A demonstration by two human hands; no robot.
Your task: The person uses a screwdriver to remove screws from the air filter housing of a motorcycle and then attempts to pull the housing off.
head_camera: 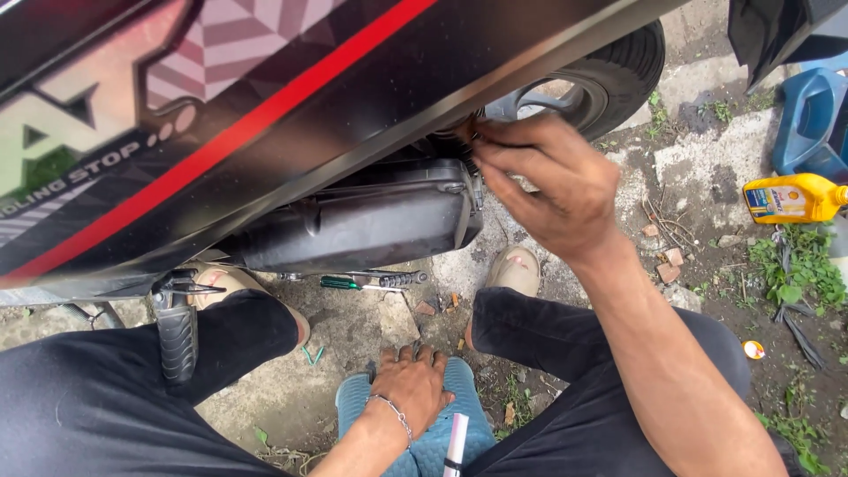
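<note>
The scooter's side panel (265, 97) is glossy painted plastic with a red stripe; below it, the engine cover (371, 216) looks matt black (faintly dusty). At three o'clock lies a shiny yellow plastic bottle (791, 199) on rough, cracked concrete (698, 159).

- A yellow oil bottle (789, 199) with a blue-and-white label lies on its side on the ground, well right of the right hand (552, 181).
- A blue plastic container (808, 119) stands just above that bottle.
- Pale decal lettering (62, 146) on the dark scooter panel (291, 106), far left of that hand.
</note>
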